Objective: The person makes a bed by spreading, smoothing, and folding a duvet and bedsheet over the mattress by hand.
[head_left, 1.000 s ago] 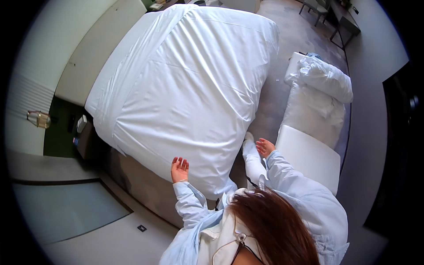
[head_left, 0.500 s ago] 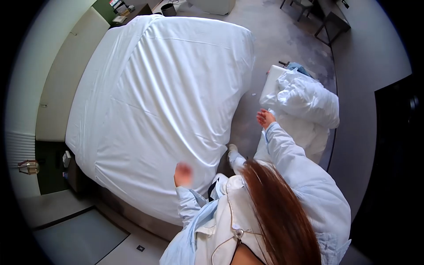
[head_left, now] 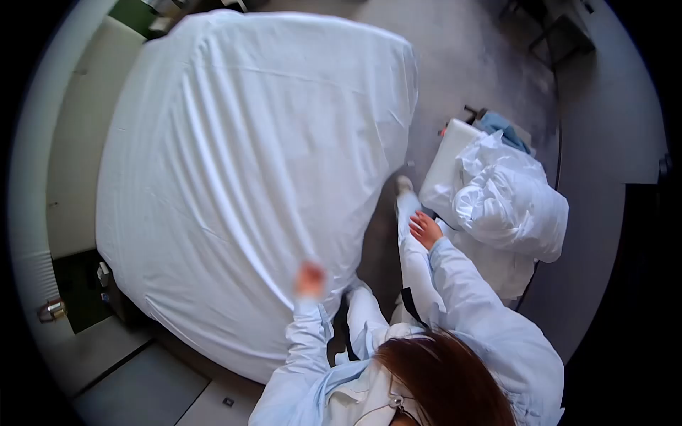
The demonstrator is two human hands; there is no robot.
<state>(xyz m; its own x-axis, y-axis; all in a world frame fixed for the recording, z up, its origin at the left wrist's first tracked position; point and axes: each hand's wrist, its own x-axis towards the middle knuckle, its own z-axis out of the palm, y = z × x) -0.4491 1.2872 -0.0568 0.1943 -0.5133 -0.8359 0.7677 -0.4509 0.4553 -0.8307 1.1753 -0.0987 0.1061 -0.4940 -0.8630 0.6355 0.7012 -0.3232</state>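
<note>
The right hand (head_left: 425, 229) spreads empty, whether the blurred left hand (head_left: 310, 279) grips I can't tell, and a misstep could tug the sheet (head_left: 256, 156).

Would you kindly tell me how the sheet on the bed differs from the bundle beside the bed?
The sheet is spread out, while the bundle is heaped up. The sheet covers a far larger area than the bundle. The sheet shows long creases; the bundle, short, crumpled folds. Both are white.
</note>
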